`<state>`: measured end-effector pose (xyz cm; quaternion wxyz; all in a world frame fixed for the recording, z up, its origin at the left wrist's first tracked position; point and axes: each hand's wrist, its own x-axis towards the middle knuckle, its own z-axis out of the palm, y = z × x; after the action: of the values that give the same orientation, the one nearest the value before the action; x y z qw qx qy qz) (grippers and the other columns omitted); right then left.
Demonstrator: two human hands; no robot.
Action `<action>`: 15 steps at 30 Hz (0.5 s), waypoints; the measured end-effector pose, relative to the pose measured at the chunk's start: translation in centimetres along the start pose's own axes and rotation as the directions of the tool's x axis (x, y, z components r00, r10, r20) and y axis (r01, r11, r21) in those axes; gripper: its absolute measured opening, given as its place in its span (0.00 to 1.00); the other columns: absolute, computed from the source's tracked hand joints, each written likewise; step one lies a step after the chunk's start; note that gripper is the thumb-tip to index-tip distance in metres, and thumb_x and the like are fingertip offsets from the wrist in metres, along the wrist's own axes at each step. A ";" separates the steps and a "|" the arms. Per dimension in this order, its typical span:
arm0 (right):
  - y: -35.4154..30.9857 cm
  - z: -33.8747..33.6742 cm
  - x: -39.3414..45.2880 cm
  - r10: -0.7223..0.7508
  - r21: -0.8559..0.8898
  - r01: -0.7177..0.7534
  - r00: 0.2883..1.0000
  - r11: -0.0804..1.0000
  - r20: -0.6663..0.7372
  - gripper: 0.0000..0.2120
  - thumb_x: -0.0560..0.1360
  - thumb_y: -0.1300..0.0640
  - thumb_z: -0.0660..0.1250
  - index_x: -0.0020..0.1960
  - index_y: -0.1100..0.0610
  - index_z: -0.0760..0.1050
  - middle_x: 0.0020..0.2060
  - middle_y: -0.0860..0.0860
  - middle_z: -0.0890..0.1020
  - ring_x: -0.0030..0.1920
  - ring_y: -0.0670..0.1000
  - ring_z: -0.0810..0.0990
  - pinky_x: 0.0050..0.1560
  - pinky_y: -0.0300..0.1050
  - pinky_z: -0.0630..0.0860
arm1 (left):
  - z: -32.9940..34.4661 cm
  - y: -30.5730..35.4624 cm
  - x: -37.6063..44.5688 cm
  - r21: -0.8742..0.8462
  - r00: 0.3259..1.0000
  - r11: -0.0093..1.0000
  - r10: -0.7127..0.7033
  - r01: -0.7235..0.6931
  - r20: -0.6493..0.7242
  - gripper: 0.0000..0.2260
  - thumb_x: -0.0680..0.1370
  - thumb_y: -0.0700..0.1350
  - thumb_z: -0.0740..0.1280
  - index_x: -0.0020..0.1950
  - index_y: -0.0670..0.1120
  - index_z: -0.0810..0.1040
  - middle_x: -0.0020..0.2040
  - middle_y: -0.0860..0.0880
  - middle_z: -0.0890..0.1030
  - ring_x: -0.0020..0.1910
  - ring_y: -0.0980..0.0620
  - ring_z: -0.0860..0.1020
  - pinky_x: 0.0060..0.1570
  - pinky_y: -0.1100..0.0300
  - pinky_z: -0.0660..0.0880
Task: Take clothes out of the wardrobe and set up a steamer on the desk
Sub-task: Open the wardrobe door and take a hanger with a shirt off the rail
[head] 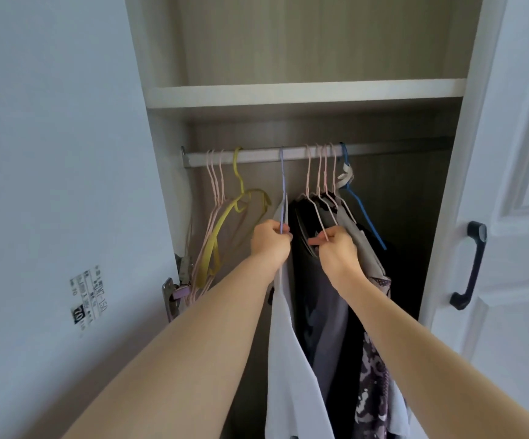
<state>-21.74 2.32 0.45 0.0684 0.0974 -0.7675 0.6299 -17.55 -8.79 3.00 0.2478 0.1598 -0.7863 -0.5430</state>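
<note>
At the far left, a small printed label (pixel 87 296) is seen stuck on the pale open wardrobe door (pixel 51 153), with a metal hinge (pixel 171 296) just beside its inner edge. Inside the wardrobe, a white rail (pixel 257 155) is fixed under a pale wooden shelf (pixel 304 91). Three bare pink wire hangers (pixel 214 175) are hung at the rail's left end, and a bare yellow plastic hanger (pixel 241 194) is hung just beside them.

Further right, a lilac wire hanger (pixel 283 182) is hooked on the rail, and a white shirt (pixel 288 359) is carried on it, hanging down between the two forearms. The left hand (pixel 271 240) is closed into a fist around the lower part of this lilac hanger, just above the shirt's shoulder.

Next, a cluster of pink wire hangers loaded with clothes (pixel 320 179) is crowded together on the rail. A dark grey garment (pixel 326 312) is hung from the nearest of them. The right hand (pixel 336 248) is curled shut, with one pink hanger wire pinched between thumb and fingers. The garments behind are partly hidden by that hand and arm: a beige garment (pixel 364 248) and a purple patterned garment (pixel 372 391) are pressed close against the grey one.

A blue plastic hanger (pixel 363 213) is hung at the right end of the cluster. At the far right, the white panelled door (pixel 516 185) with a black bar handle (pixel 470 264) is seen standing open.
</note>
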 end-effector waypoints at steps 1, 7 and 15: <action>0.0 0.0 -0.2 -0.013 0.015 0.013 1.000 1.000 -0.003 0.13 0.71 0.72 0.51 0.49 0.60 0.70 0.51 0.55 0.82 0.38 0.50 0.75 0.33 0.42 0.72 | 0.0 0.0 0.0 -0.043 1.000 0.999 -0.008 0.008 0.000 0.06 0.79 0.37 0.62 0.54 0.43 0.77 0.43 0.48 0.75 0.37 0.54 0.72 0.40 0.63 0.69; -1.0 0.4 -1.0 -0.048 0.069 0.046 0.999 0.997 0.025 0.15 0.73 0.72 0.51 0.54 0.61 0.69 0.49 0.56 0.81 0.52 0.55 0.79 0.50 0.46 0.75 | -0.1 0.5 -0.1 -0.105 0.999 0.994 0.007 -0.012 -0.047 0.06 0.81 0.45 0.62 0.51 0.43 0.74 0.36 0.50 0.71 0.32 0.54 0.68 0.32 0.63 0.66; -3.9 -0.3 -1.8 -0.147 0.027 0.147 0.989 0.989 -0.017 0.14 0.74 0.71 0.53 0.55 0.60 0.69 0.48 0.55 0.82 0.50 0.53 0.80 0.50 0.45 0.76 | -0.7 2.6 -0.4 -0.060 0.986 0.990 0.122 -0.129 -0.112 0.07 0.81 0.45 0.62 0.51 0.42 0.74 0.40 0.48 0.73 0.35 0.52 0.70 0.34 0.61 0.67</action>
<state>-19.12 1.99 3.82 0.1190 0.1501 -0.7489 0.6344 -16.74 -8.21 5.59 0.3287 0.1306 -0.7615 -0.5432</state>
